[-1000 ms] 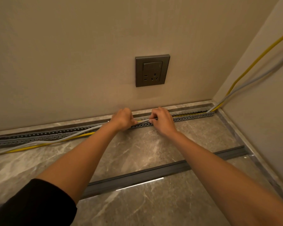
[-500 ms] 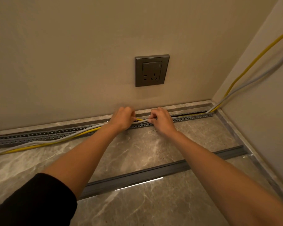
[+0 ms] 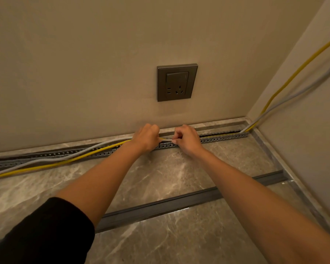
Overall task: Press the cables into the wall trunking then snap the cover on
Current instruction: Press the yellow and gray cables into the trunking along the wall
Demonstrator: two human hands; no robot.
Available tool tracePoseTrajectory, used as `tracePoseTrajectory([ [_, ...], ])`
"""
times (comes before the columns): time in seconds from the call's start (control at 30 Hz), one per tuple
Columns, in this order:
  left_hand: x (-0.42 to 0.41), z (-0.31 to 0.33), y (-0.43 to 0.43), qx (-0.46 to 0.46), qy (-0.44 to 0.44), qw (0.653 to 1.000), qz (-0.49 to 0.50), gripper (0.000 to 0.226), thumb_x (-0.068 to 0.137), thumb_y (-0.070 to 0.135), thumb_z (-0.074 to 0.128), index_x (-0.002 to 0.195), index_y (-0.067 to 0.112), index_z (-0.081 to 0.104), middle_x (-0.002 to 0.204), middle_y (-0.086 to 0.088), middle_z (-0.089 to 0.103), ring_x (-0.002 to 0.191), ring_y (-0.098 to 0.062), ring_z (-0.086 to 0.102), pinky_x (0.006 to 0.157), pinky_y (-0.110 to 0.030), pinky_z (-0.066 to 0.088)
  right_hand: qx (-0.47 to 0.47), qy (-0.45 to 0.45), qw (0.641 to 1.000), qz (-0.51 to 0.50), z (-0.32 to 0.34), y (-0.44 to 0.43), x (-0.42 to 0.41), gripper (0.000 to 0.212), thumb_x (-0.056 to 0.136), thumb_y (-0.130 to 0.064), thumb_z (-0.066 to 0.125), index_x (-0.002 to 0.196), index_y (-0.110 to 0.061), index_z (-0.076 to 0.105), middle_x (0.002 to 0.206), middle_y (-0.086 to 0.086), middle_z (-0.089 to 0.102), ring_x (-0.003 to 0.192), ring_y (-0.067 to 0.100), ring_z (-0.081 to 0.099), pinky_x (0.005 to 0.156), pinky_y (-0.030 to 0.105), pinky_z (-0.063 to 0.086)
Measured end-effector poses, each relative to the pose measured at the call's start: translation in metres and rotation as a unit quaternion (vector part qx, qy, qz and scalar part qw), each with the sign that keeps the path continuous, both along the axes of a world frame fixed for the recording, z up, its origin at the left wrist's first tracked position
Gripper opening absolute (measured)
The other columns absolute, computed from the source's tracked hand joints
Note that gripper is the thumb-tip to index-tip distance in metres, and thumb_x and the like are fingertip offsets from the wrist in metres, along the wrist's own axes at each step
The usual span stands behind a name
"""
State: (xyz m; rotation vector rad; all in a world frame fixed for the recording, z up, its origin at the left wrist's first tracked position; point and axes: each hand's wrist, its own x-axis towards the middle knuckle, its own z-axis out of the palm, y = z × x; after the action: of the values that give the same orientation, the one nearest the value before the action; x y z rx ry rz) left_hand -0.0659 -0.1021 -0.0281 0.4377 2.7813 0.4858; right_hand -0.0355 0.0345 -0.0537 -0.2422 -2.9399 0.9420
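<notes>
Wall-foot trunking [image 3: 223,139] ran left to right, and we noted left hand [image 3: 146,139] and right hand [image 3: 188,140] side by side, fingers [image 3: 177,137] pinching the cables [image 3: 165,139] just above its slot.

The marble floor [image 3: 179,244] carries the trunking [image 3: 223,139] at the foot of the wall [image 3: 84,73], the cover [image 3: 160,207] farther out, and loose cables [image 3: 57,164] near the wall.
</notes>
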Motion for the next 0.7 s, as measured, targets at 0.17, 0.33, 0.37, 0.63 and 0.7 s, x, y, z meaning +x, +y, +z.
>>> tracePoseTrajectory([
  [0.17,0.006,0.0,0.004,-0.03,0.02,0.999,0.026,0.03,0.096,0.021,0.049,0.117,0.002,0.056,0.126,-0.022,0.053,0.116,-0.038,0.05,0.093,-0.041,0.043,0.001,0.0,1.0,0.002,0.002,-0.001,0.002,0.046,0.079,-0.003,0.067,0.047,-0.026,0.043,0.081,0.0,0.049,0.094,0.027,0.056,0.079,0.031,0.041],
  [0.33,0.001,0.001,0.012,0.026,0.002,0.993,0.118,0.026,0.087,0.01,0.063,0.109,-0.003,0.061,0.118,-0.023,0.061,0.112,-0.038,0.056,0.088,-0.04,0.049,0.017,0.001,1.0,0.026,0.002,0.0,0.005,0.009,0.083,-0.002,0.063,0.076,0.001,0.068,0.091,0.014,0.059,0.105,0.032,0.056,0.084,0.034,0.044],
  [0.37,0.0,0.001,0.012,0.034,-0.004,0.99,0.135,0.028,0.084,0.009,0.066,0.109,-0.003,0.062,0.117,-0.022,0.062,0.111,-0.037,0.058,0.087,-0.04,0.05,0.024,0.004,0.999,0.033,0.002,0.0,0.006,0.01,0.084,-0.003,0.062,0.078,0.001,0.068,0.097,0.016,0.061,0.105,0.032,0.055,0.084,0.033,0.044],
  [0.63,-0.002,-0.008,0.012,0.111,-0.045,0.967,0.224,0.022,0.081,0.015,0.071,0.097,0.001,0.069,0.107,-0.018,0.069,0.105,-0.034,0.062,0.086,-0.039,0.051,0.128,0.019,0.987,0.096,0.004,0.001,0.02,0.018,0.089,-0.014,0.057,0.101,-0.004,0.067,0.112,0.013,0.057,0.11,0.028,0.05,0.088,0.036,0.043],
  [0.7,-0.001,-0.009,0.01,0.144,-0.058,0.954,0.258,0.023,0.077,0.015,0.075,0.094,0.001,0.07,0.106,-0.019,0.071,0.105,-0.034,0.064,0.086,-0.038,0.051,0.149,0.019,0.982,0.118,0.0,0.001,0.025,0.023,0.09,-0.014,0.057,0.109,-0.004,0.065,0.118,0.012,0.055,0.111,0.028,0.048,0.093,0.035,0.041],
])
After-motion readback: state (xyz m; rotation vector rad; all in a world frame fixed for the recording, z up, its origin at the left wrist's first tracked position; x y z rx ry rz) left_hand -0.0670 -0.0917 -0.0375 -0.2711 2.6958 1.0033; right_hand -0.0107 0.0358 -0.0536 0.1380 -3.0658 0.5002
